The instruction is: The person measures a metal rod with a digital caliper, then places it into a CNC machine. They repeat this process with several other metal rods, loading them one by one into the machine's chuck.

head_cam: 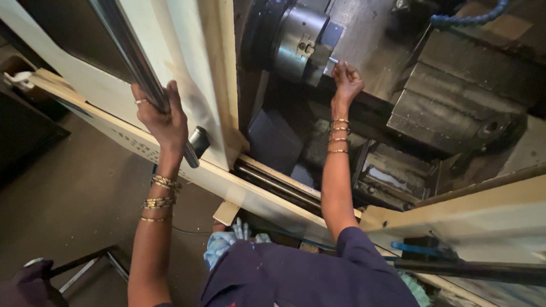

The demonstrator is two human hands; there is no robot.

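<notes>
- Far left, near corner: I see a dark gloved or cloth-covered shape (pixel 25 281) low down, beside a metal frame (pixel 96 267) on the grey floor (pixel 74 187). Can't tell what it is.
- Left: cream sliding door (pixel 170 51) of the lathe enclosure, with a long steel bar handle (pixel 128 48) running diagonally down it.
- Left hand (pixel 159 116) is wrapped shut around that handle at its lower stretch, ring on one finger, gold bangles (pixel 159 196) on the wrist. The handle's end mount (pixel 198 141) sits just right of the hand.
- Near centre: dark blue sleeve and shoulder (pixel 307 278) of my operator, a light blue cloth (pixel 224 241) just beside it at the machine's cream lower rail (pixel 267 196).
- Centre, far: steel three-jaw chuck (pixel 298 40) inside the enclosure, dark guide rails (pixel 278 185) below the opening.
- Right hand (pixel 346 79) is reached into the machine, fingers pinched closed on a small metal workpiece (pixel 333 60) sticking out at the chuck's right face. Bangles (pixel 339 136) on that wrist too.
- Hands are well apart: one on the door, one at the chuck.
- Right, far: grey slanted turret housing (pixel 455 108), with a blue segmented coolant hose (pixel 469 17) above it.
- Right, near: cream panel (pixel 466 216), a blue-handled tool (pixel 418 248) on its edge, and a dark bar (pixel 472 270) running off to the right.
</notes>
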